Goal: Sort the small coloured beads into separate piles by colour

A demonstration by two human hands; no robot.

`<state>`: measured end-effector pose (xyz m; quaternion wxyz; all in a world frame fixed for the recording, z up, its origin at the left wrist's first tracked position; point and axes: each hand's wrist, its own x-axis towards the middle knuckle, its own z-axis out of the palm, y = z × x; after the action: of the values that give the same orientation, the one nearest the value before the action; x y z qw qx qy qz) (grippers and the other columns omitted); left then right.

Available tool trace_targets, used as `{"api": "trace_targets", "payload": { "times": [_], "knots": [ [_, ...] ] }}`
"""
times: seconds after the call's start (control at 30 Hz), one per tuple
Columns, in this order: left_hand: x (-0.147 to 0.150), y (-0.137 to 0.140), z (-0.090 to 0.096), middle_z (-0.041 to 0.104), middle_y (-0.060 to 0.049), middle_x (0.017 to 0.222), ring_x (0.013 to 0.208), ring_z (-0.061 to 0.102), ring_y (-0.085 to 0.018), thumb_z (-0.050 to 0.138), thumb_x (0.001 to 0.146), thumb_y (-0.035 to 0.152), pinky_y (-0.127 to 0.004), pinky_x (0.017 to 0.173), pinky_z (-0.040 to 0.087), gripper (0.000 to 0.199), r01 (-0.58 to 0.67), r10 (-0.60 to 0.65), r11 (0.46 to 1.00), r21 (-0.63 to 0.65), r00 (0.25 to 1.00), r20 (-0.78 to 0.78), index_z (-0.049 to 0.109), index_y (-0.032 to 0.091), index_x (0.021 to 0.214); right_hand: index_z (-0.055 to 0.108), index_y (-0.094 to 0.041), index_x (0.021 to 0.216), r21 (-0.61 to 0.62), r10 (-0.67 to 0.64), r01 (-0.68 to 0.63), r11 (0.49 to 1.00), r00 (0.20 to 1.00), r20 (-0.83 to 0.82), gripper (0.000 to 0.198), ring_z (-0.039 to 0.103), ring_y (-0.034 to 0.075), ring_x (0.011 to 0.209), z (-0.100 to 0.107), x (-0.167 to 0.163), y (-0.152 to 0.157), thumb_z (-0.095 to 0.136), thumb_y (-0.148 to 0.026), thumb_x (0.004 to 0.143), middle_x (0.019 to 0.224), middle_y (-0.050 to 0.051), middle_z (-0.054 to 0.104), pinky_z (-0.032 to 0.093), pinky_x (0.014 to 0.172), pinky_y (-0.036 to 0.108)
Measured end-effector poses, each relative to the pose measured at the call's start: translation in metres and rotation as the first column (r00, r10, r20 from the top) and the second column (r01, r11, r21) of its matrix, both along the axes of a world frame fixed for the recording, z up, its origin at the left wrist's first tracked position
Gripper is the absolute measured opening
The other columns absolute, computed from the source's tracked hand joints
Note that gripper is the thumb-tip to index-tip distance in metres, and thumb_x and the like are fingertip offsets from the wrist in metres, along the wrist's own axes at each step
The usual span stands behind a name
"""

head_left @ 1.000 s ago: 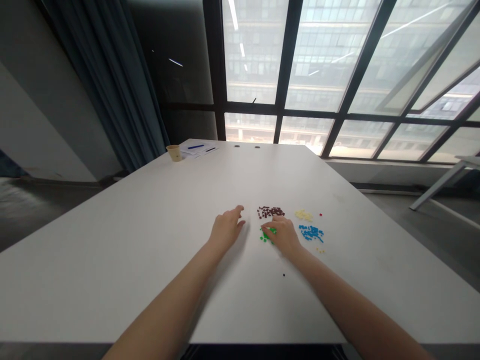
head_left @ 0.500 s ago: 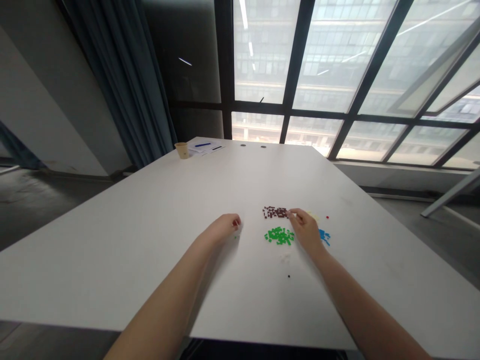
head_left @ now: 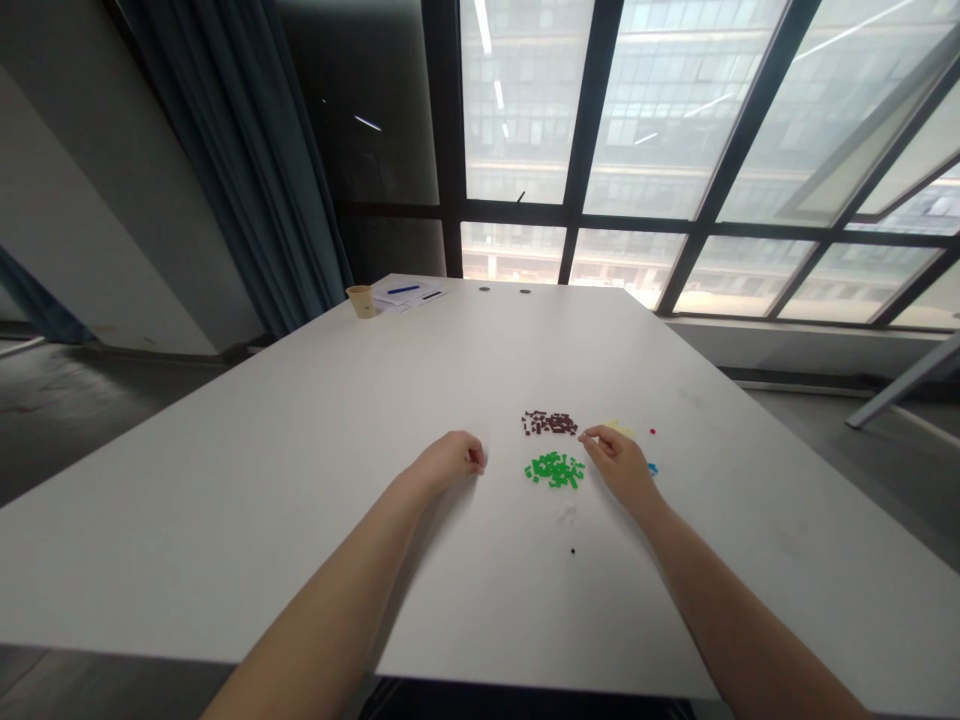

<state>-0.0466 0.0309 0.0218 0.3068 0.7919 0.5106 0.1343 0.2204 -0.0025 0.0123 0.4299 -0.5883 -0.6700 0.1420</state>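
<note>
My left hand point(head_left: 454, 460) rests low over the white table point(head_left: 300, 430), its fingers curled together; what they hold, if anything, is too small to make out. To the right, my right hand point(head_left: 616, 462) has thumb and forefinger pinched by the right end of a patch of small dark brown pieces point(head_left: 550, 423). Whether a piece is in that pinch I cannot tell. Small green pieces point(head_left: 555, 469) lie in a patch nearer me. Blue pieces point(head_left: 653, 469) and pale yellow pieces point(head_left: 621, 428) are partly hidden by my right hand.
A few whitish pieces point(head_left: 566, 513), a single black piece point(head_left: 573, 551) and a red piece point(head_left: 652, 431) lie around the patches. Toward the far left stand a tan cup point(head_left: 361, 301) and papers point(head_left: 411, 293) with a blue pen point(head_left: 403, 289). Windows rise behind the table.
My right hand has drawn slightly right, away from the brown pieces, and covers more of the blue ones. The left hand has lowered a little, and a green speck beneath it no longer shows.
</note>
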Motion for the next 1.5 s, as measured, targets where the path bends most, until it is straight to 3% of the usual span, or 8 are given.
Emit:
{"api": "trace_targets", "payload": {
  "times": [0.1, 0.23, 0.4, 0.57, 0.73, 1.23, 1.37, 1.5],
  "knots": [
    [0.011, -0.006, 0.008, 0.062, -0.003, 0.072, 0.066, 0.053, -0.013, 0.054, 0.065, 0.018, -0.022, 0.061, 0.039, 0.010, 0.075, -0.068, 0.997, -0.027, 0.977, 0.202, 0.063, 0.015, 0.069, 0.060, -0.016, 0.070, -0.011, 0.008, -0.008, 1.000, 1.000, 0.028, 0.026, 0.031, 0.009, 0.043, 0.002, -0.003, -0.004, 0.045, -0.037, 0.075, 0.044, -0.007, 0.026, 0.027, 0.045, 0.021],
    [0.030, -0.014, 0.014, 0.061, -0.002, 0.071, 0.068, 0.052, -0.012, 0.056, 0.068, 0.023, -0.023, 0.067, 0.041, 0.011, 0.157, -0.085, 0.981, -0.117, 0.880, 0.467, 0.061, 0.014, 0.072, 0.059, -0.016, 0.072, 0.022, 0.037, -0.038, 0.999, 0.998, 0.041, 0.024, 0.030, 0.008, 0.043, 0.004, -0.008, -0.009, 0.044, -0.034, 0.076, 0.046, -0.007, 0.026, 0.027, 0.046, 0.021],
    [0.037, -0.017, 0.011, 0.060, -0.002, 0.070, 0.070, 0.053, -0.013, 0.061, 0.067, 0.026, -0.025, 0.071, 0.042, 0.014, 0.170, -0.052, 0.973, -0.158, 0.823, 0.566, 0.060, 0.013, 0.070, 0.061, -0.018, 0.074, 0.114, 0.114, -0.124, 0.986, 0.990, 0.085, 0.020, 0.038, 0.010, 0.048, 0.006, -0.018, -0.016, 0.045, -0.030, 0.076, 0.050, -0.004, 0.042, 0.031, 0.049, 0.022],
    [0.036, -0.017, 0.008, 0.060, -0.002, 0.070, 0.071, 0.053, -0.013, 0.062, 0.067, 0.029, -0.026, 0.072, 0.041, 0.015, 0.201, -0.067, 0.965, -0.169, 0.812, 0.580, 0.060, 0.013, 0.070, 0.062, -0.021, 0.087, 0.154, 0.272, -0.284, 0.946, 0.958, 0.093, 0.018, 0.050, 0.013, 0.063, 0.007, -0.032, -0.024, 0.048, -0.026, 0.077, 0.075, 0.003, 0.060, 0.039, 0.058, 0.024],
    [0.040, -0.019, 0.004, 0.060, -0.001, 0.069, 0.069, 0.052, -0.012, 0.062, 0.066, 0.028, -0.024, 0.069, 0.040, 0.016, 0.249, -0.084, 0.948, -0.197, 0.795, 0.600, 0.061, 0.013, 0.071, 0.063, -0.022, 0.085, 0.167, 0.363, -0.391, 0.905, 0.915, 0.176, 0.015, 0.051, 0.014, 0.068, 0.002, -0.043, -0.028, 0.051, -0.025, 0.077, 0.067, 0.002, 0.056, 0.039, 0.064, 0.026],
    [0.051, -0.022, -0.003, 0.061, -0.002, 0.064, 0.062, 0.051, -0.012, 0.065, 0.062, 0.032, -0.024, 0.065, 0.039, 0.022, 0.176, 0.036, 0.945, -0.274, 0.779, 0.626, 0.063, 0.011, 0.068, 0.065, -0.021, 0.080, 0.251, 0.301, -0.420, 0.872, 0.866, 0.400, 0.016, 0.049, 0.012, 0.061, -0.001, -0.044, -0.024, 0.048, -0.021, 0.081, 0.061, 0.002, 0.058, 0.035, 0.061, 0.026],
    [0.047, -0.020, -0.003, 0.064, -0.005, 0.074, 0.069, 0.053, -0.014, 0.060, 0.066, 0.031, -0.025, 0.067, 0.039, 0.022, 0.134, -0.012, 0.973, -0.186, 0.841, 0.541, 0.064, 0.012, 0.077, 0.064, -0.021, 0.076, 0.234, 0.250, -0.355, 0.905, 0.890, 0.382, 0.014, 0.051, 0.013, 0.062, 0.000, -0.034, -0.017, 0.050, -0.022, 0.079, 0.062, 0.001, 0.059, 0.036, 0.063, 0.025],
    [0.033, -0.016, 0.004, 0.064, -0.006, 0.087, 0.075, 0.055, -0.016, 0.058, 0.067, 0.032, -0.027, 0.070, 0.040, 0.022, -0.035, 0.047, 0.999, -0.039, 0.925, 0.378, 0.065, 0.015, 0.080, 0.065, -0.020, 0.079, 0.181, 0.048, -0.097, 0.979, 0.965, 0.258, 0.017, 0.052, 0.012, 0.060, 0.003, 0.014, 0.003, 0.048, -0.024, 0.077, 0.072, 0.002, 0.063, 0.038, 0.061, 0.024]
  ]
}}
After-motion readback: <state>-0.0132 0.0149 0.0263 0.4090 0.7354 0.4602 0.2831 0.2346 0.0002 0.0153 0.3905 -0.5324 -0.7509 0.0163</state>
